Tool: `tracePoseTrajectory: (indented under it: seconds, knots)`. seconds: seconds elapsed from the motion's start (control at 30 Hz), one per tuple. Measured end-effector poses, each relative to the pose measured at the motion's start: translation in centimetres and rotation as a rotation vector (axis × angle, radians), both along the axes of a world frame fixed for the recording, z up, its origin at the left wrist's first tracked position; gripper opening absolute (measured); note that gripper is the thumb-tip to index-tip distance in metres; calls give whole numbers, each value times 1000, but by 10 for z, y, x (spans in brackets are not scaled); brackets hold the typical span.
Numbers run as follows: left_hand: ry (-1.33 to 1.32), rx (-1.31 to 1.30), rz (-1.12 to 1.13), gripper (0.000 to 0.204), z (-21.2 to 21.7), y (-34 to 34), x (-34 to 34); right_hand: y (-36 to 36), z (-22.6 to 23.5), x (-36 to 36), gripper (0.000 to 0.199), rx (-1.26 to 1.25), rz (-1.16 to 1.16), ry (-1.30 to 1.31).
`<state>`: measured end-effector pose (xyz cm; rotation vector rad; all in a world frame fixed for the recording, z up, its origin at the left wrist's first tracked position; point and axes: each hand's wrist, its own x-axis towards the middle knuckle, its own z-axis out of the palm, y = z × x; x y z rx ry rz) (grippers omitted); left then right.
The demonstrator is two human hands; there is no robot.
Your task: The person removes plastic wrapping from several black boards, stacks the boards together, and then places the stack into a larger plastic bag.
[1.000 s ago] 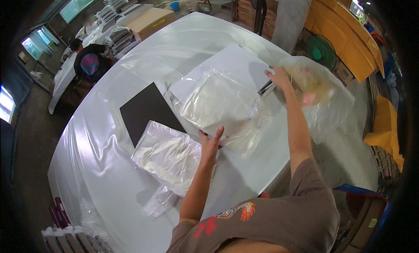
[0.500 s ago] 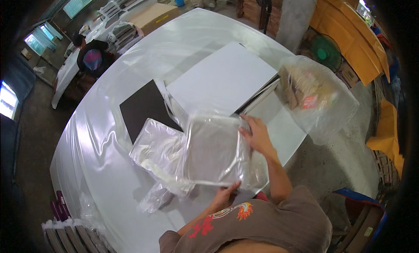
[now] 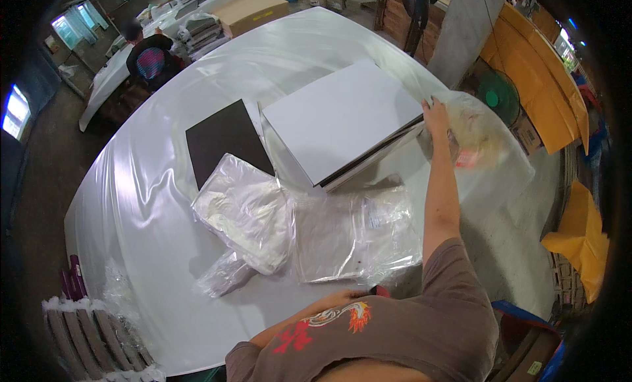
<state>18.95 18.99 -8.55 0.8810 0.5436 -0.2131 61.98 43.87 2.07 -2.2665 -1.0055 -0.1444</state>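
Note:
My right hand (image 3: pixel 436 116) is stretched out to the right corner of a stack of white sheets (image 3: pixel 342 115), at the rim of a large clear plastic bag (image 3: pixel 490 135). Its fingers look apart; whether they touch the stack or the bag I cannot tell. Low at the near table edge, my left hand (image 3: pixel 347 296) is close to my shirt, beside a small red and black thing (image 3: pixel 379 290); its fingers are mostly hidden. Clear plastic sleeves (image 3: pixel 329 240) lie flat between my hands, next to a crumpled pile of clear plastic bags (image 3: pixel 247 214).
A dark sheet (image 3: pixel 228 141) lies left of the white stack on the plastic-covered table (image 3: pixel 145 250). Grey bundled pieces (image 3: pixel 95 339) stand at the lower left. A green fan (image 3: pixel 497 95) and orange sheets (image 3: pixel 540 79) are at the right. Another person (image 3: pixel 150 59) sits far left.
My right hand has left the clear plastic sleeves and reached away to the stack's right corner. The sleeves now lie flat on the table. My left hand has drawn down toward the near edge.

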Motion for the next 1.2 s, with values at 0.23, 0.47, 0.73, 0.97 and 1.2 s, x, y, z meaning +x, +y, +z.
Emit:
tracePoseTrajectory:
  seconds: [0.23,0.47,0.73,0.97,1.2]
  knots:
    - [203,742,430,42,101,122,-54,10,-13,3,58,-187,269,82]
    - [112,603,1179,63,100,230,-2,9,64,-64,38,310,200,24]
    - [-259,530,1745,62,82,274,-54,91,142,-176,47,810,728,692]
    - [-132,358,1865,68,78,265,-55,87,115,-217,46,292,921,778]
    - [-41,240,1704,67,26,281,-66,-84,33,-179,49,104,810,623]
